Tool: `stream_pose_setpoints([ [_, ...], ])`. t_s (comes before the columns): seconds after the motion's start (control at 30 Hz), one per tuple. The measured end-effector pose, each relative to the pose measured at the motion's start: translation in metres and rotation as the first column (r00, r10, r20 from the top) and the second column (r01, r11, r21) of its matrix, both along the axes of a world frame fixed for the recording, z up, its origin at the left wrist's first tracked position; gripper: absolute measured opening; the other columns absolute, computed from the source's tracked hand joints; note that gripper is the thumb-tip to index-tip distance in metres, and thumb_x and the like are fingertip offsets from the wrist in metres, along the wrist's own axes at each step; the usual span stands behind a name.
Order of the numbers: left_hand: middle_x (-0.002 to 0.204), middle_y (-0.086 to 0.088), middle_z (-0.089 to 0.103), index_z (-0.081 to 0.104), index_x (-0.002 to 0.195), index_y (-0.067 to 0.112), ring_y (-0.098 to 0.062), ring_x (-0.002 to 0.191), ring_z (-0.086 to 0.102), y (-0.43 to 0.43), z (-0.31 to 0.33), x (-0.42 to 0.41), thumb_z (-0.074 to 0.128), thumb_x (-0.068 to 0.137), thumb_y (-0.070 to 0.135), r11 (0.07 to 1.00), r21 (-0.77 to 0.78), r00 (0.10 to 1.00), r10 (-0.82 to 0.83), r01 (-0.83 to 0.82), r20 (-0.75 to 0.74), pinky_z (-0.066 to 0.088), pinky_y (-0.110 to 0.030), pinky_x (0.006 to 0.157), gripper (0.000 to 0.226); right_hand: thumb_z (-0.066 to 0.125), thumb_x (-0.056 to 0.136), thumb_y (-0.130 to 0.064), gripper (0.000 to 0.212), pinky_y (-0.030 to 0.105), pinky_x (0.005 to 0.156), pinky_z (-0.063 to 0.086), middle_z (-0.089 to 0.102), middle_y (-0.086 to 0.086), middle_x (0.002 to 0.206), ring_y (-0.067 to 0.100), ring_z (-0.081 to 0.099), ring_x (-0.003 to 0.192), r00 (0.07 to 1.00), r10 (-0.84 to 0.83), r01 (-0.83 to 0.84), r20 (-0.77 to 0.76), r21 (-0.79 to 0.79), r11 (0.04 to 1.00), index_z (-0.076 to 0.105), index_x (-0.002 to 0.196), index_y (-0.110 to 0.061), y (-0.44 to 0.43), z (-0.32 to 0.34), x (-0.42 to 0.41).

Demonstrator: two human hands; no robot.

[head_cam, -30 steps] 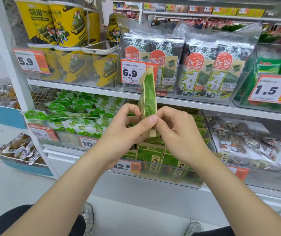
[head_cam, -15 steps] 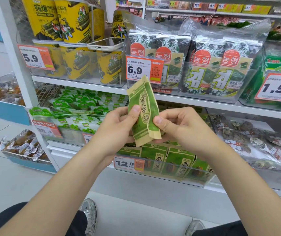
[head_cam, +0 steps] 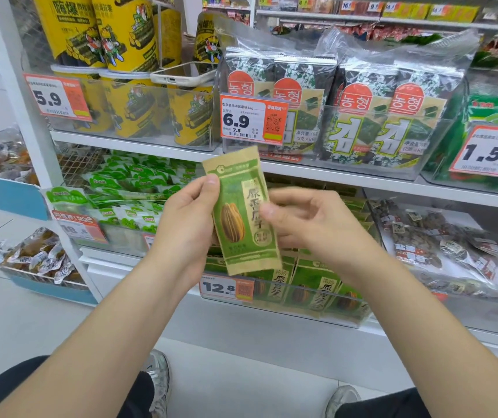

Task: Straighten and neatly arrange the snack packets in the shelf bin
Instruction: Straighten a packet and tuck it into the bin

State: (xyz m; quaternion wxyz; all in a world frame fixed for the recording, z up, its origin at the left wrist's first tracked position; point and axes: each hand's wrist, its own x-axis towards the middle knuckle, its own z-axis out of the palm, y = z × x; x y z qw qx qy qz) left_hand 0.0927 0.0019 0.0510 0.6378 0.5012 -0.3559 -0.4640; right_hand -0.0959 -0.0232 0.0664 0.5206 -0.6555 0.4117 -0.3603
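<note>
Item: green-and-tan paper sunflower-seed packet (head_cam: 243,215), held upright and face forward, above and in front of the clear plastic shelf bin (head_cam: 356,318) of matching packets.
Left hand (head_cam: 187,224): fingers curled round the left edge, thumb on the upper front.
Right hand (head_cam: 311,224): thumb on the right edge, fingers behind and blurred; seemingly a light pinch.
Handling advice: smooth it flat, keep the print facing out, then lower it upright into line with the front row.

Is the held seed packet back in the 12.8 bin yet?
No, the green seed packet is up in front of the shelf, pinched by the left hand and right hand, above the clear bin.
</note>
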Motion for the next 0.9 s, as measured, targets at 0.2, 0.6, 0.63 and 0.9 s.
stream_pose_setpoints([
  [0.2, 0.117, -0.01, 0.079, 0.074, 0.124, 0.014, -0.018, 0.093, 0.075, 0.006, 0.003, -0.011, 0.047, 0.111, 0.039, 0.976, -0.031, 0.968, -0.218, 0.216, -0.125, 0.062, -0.04, 0.082, 0.039, 0.068, 0.104, -0.02, 0.017, 0.04, 0.075, 0.061, 0.081, 0.008, 0.087, 0.017, 0.073, 0.077, 0.887, -0.399, 0.414, 0.231, -0.021, 0.91, 0.081, 0.094, -0.013, -0.003, -0.011, 0.023],
  [0.6, 0.108, -0.012, 0.079, 0.077, 0.118, 0.006, -0.02, 0.094, 0.075, 0.01, 0.005, -0.001, 0.063, 0.102, 0.023, 0.957, -0.09, 0.957, -0.282, 0.275, -0.072, 0.064, -0.039, 0.082, 0.026, 0.071, 0.102, -0.025, 0.014, 0.037, 0.071, 0.057, 0.081, 0.007, 0.089, 0.017, 0.071, 0.078, 0.918, -0.279, 0.281, 0.281, 0.036, 0.959, 0.075, 0.108, -0.014, 0.004, -0.006, 0.03],
  [0.63, 0.103, -0.012, 0.079, 0.077, 0.112, 0.006, -0.021, 0.093, 0.076, 0.011, 0.005, -0.001, 0.063, 0.102, 0.019, 0.96, -0.113, 0.965, -0.261, 0.257, -0.021, 0.064, -0.039, 0.081, 0.021, 0.074, 0.097, -0.035, 0.028, 0.036, 0.072, 0.056, 0.081, 0.008, 0.091, 0.019, 0.072, 0.08, 0.932, -0.227, 0.222, 0.282, 0.05, 0.974, 0.075, 0.11, -0.011, 0.004, -0.006, 0.029],
  [0.9, 0.096, -0.01, 0.081, 0.079, 0.102, 0.005, -0.02, 0.092, 0.077, 0.013, 0.01, -0.005, 0.068, 0.099, 0.01, 0.953, -0.255, 0.984, -0.142, 0.165, 0.108, 0.063, -0.043, 0.096, 0.013, 0.064, 0.096, -0.044, 0.035, 0.026, 0.06, 0.052, 0.071, -0.005, 0.074, 0.012, 0.063, 0.066, 0.966, -0.055, 0.12, 0.254, -0.25, 0.961, 0.067, 0.109, -0.011, 0.007, -0.003, 0.027],
])
